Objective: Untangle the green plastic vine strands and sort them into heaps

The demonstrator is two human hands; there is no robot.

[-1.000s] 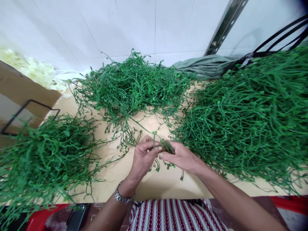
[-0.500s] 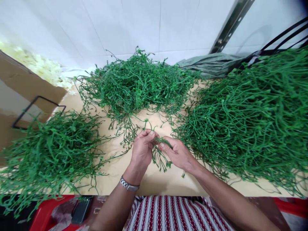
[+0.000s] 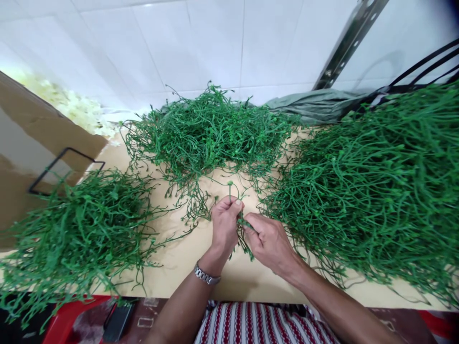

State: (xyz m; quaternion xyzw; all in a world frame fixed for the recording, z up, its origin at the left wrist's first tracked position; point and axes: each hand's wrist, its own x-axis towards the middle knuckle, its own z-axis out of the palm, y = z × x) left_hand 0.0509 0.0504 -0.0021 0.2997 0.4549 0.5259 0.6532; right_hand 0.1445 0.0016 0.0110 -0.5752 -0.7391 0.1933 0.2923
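Note:
My left hand (image 3: 224,224) and my right hand (image 3: 267,241) meet over the middle of a beige table (image 3: 186,258). Both pinch one small green plastic stem cluster (image 3: 239,220); thin branches stick up above the left fingers and hang below between the hands. A metal watch (image 3: 207,275) sits on my left wrist. A pile of the same green stems (image 3: 208,131) lies just beyond the hands.
A large heap of green stems (image 3: 376,186) fills the right side, another heap (image 3: 71,229) the left. A cardboard box (image 3: 32,143) with white bits stands far left. A grey-green cloth (image 3: 315,102) and tiled wall lie behind. A phone (image 3: 116,320) rests on a red surface near me.
Both hands stay on the stem cluster and have worked it between the fingers; the left hand has turned more upright, and the dangling branches have shifted. The view has moved slightly.

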